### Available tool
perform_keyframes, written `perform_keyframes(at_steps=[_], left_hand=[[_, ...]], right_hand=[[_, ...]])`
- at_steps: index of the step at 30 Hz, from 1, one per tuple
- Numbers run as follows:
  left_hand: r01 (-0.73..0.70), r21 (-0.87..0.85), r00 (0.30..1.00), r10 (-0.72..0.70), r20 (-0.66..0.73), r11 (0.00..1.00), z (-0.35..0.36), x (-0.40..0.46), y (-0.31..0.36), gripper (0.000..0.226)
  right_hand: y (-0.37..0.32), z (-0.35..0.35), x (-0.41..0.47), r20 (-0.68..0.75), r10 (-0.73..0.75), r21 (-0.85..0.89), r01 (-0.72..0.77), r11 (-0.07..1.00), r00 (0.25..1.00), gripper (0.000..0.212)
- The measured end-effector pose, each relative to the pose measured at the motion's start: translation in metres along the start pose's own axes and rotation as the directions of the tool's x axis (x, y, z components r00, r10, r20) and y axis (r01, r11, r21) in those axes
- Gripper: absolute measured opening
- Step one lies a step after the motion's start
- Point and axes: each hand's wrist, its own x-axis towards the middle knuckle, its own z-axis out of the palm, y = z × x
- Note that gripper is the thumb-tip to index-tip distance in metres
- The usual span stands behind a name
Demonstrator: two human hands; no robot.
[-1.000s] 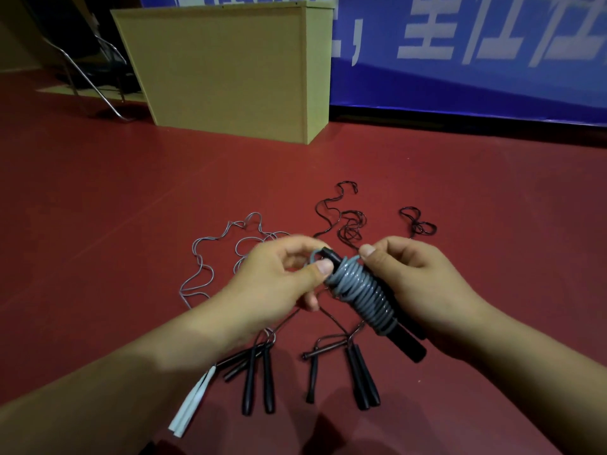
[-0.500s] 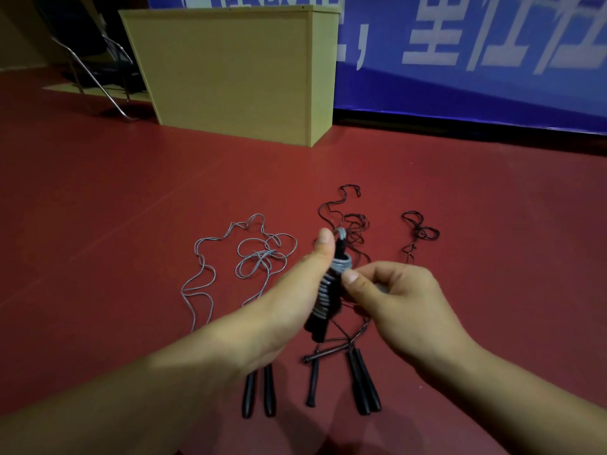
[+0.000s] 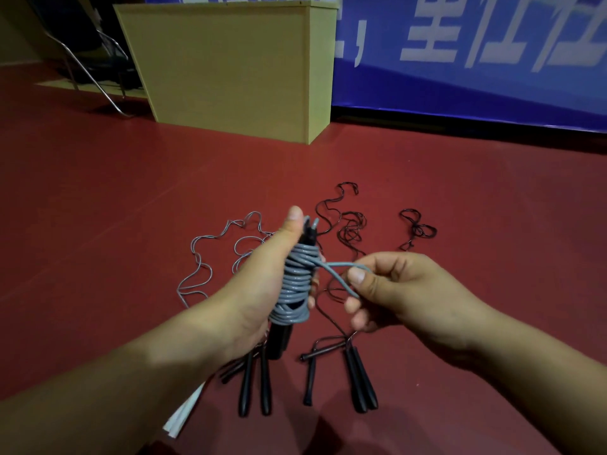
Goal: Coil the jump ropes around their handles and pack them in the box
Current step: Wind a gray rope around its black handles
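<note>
A red floor (image 3: 98, 198) fills most of the view. At the back a blue banner (image 3: 476, 90) with pale lettering runs along the wall, and in front of it stands a tan box (image 3: 230, 70), well apart from the hands. A metal chair (image 3: 95, 64) sits in the dim corner left of the box.

On the floor, spread between the box and the person, lie loose ropes: a grey rope (image 3: 210, 261) in slack loops to the left, and thin black ropes (image 3: 351, 224) tangled to the right, one small knot of them (image 3: 418, 229) lying a little apart. Nearer the person, black handles (image 3: 254, 385) lie in a pair on the left, with another pair (image 3: 361, 379) and a single one (image 3: 309, 379) to the right. A few white strips (image 3: 185, 412) show beside the left forearm; what they are is hard to tell.

The left hand (image 3: 262, 284) grips an upright bundle (image 3: 297, 284): black handles with grey cord wound round them in many turns, the thumb laid up along its side, the handle tips (image 3: 310, 229) sticking out above and the butts (image 3: 279, 343) below the palm. It is held above the floor over the near handles.

The right hand (image 3: 404, 293) pinches the free loop (image 3: 341, 274) of the grey cord between thumb and fingers, just to the right of the bundle, the loop running back into the upper turns.
</note>
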Motion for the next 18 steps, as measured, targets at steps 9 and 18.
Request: perform_keyframes(at_steps=[9, 18], left_hand=[[0.157, 0.063, 0.972, -0.165, 0.168, 0.986, 0.002, -0.003, 0.005, 0.036], [0.171, -0.055, 0.984, -0.168, 0.055, 0.984, 0.013, 0.008, 0.020, 0.044]], right_hand=[[-0.017, -0.009, -0.003, 0.039, 0.136, 0.200, -0.141, 0.970, 0.990, 0.028], [-0.017, -0.011, -0.003, -0.092, 0.028, 0.254, -0.004, 0.967, 0.995, 0.012]])
